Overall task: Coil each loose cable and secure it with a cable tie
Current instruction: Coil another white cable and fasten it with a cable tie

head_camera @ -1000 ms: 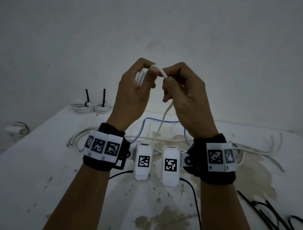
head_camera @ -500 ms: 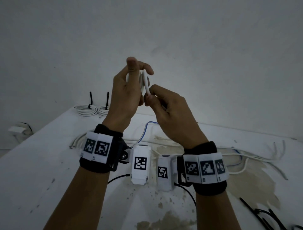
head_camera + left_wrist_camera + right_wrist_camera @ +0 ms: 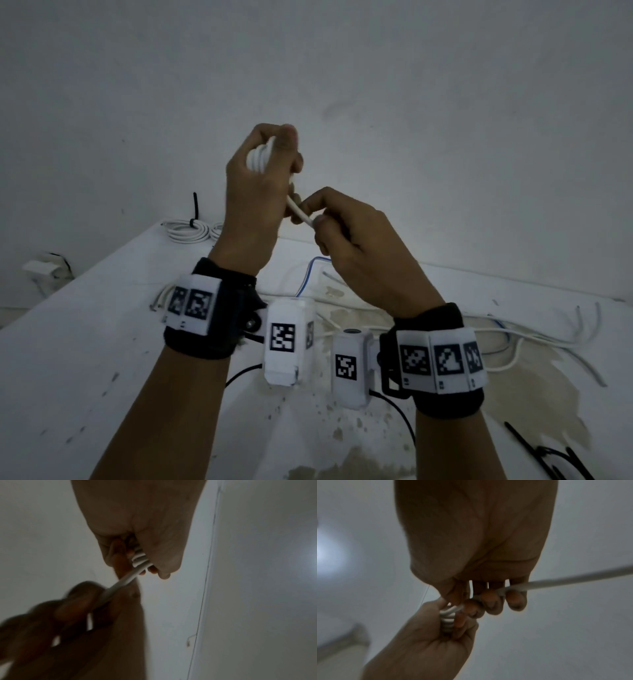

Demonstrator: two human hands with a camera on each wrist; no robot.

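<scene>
White cable (image 3: pixel 301 214) is held above the worktop (image 3: pixel 102 342): left hand (image 3: pixel 255 195) clasps its wound loops, right hand (image 3: pixel 356 246) grips the free strand, apparently taut between both hands.

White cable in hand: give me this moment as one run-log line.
stage: coiling | left hand: holds white cable coil | right hand: grips its free run | cable ties: on table | tied coils: far corner
</scene>
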